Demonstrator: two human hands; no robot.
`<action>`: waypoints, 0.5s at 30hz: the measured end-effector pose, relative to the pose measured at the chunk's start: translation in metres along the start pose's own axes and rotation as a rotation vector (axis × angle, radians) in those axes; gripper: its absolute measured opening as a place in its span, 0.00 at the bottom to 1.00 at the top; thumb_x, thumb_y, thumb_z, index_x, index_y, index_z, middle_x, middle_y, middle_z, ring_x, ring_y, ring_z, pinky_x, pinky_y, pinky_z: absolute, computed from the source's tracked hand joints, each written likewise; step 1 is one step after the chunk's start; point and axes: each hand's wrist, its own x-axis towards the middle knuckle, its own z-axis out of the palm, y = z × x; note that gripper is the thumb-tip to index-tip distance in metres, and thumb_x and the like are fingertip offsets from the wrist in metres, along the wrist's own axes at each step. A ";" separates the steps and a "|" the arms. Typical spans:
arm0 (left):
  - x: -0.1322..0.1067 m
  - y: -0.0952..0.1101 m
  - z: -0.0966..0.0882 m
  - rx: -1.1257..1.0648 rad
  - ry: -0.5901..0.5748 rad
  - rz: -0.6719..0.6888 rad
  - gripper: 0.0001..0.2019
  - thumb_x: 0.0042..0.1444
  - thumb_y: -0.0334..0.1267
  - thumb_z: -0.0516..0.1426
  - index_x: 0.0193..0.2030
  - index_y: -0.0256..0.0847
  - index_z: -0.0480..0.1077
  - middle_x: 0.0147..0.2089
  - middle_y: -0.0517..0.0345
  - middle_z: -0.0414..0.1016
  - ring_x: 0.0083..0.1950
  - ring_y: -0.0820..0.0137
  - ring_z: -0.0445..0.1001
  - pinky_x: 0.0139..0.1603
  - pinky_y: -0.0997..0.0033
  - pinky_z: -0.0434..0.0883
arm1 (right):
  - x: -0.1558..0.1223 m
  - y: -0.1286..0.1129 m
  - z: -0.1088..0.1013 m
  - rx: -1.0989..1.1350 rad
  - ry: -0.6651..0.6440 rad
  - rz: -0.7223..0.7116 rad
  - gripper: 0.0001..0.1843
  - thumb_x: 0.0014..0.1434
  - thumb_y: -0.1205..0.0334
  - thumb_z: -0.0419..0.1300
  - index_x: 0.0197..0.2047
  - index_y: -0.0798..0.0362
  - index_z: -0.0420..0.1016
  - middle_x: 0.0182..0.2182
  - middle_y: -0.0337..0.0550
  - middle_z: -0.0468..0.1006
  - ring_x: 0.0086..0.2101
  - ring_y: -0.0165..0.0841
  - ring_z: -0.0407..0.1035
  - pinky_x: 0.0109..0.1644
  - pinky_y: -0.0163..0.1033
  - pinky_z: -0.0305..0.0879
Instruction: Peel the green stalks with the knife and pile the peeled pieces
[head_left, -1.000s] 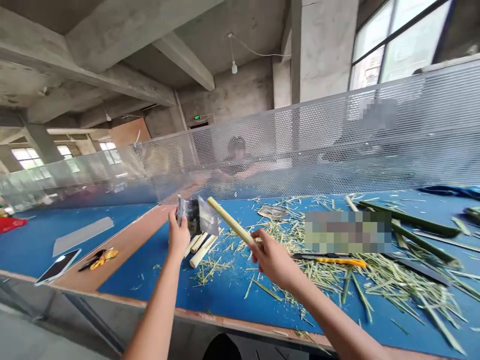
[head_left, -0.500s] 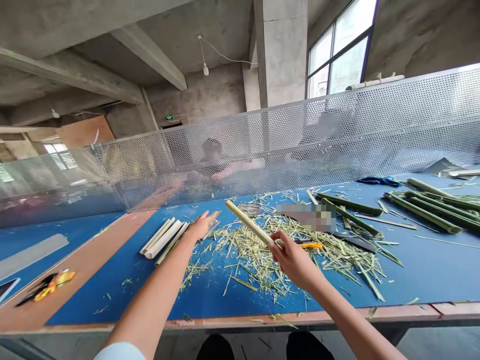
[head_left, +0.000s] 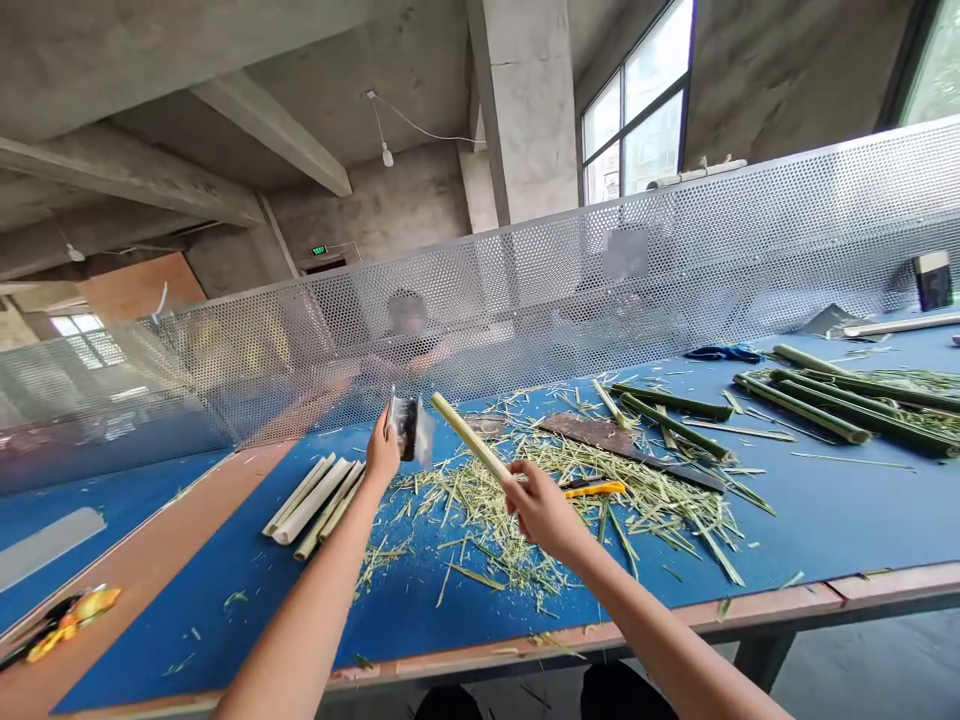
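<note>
My left hand [head_left: 384, 458] is raised over the table, closed on a dark, shiny, short hollow piece [head_left: 406, 428] with a clear, blurred edge; its exact kind is unclear. In my right hand [head_left: 541, 508], fingers wrap the near end of a pale peeled bamboo stick [head_left: 471, 437], tilted up toward the left. Its far end is close to the dark piece, apart from it. Below lies a heap of bamboo shavings [head_left: 495, 515]. A yellow-handled cutter [head_left: 598, 488] rests on the heap beside my right hand, and a long dark blade [head_left: 592, 430] lies behind it.
Several peeled bamboo pieces [head_left: 315, 500] lie left of my left forearm. Green bamboo lengths [head_left: 817, 405] are at the right. A perforated metal screen [head_left: 525, 310] runs along the back, people behind it. Yellow-handled tools [head_left: 71, 620] sit on the brown strip at the left.
My left hand has lifted from the table beside the peeled pieces and now holds up the dark, shiny piece. My right hand still grips the bamboo stick. The view has turned slightly right.
</note>
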 end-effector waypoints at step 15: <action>-0.057 0.079 -0.001 -1.308 -0.131 -0.595 0.27 0.55 0.58 0.52 0.55 0.44 0.67 0.48 0.48 0.75 0.43 0.63 0.75 0.43 0.62 0.71 | 0.019 -0.005 0.060 -0.350 0.058 -0.030 0.13 0.62 0.58 0.48 0.33 0.54 0.69 0.24 0.40 0.70 0.23 0.27 0.58 0.25 0.33 0.46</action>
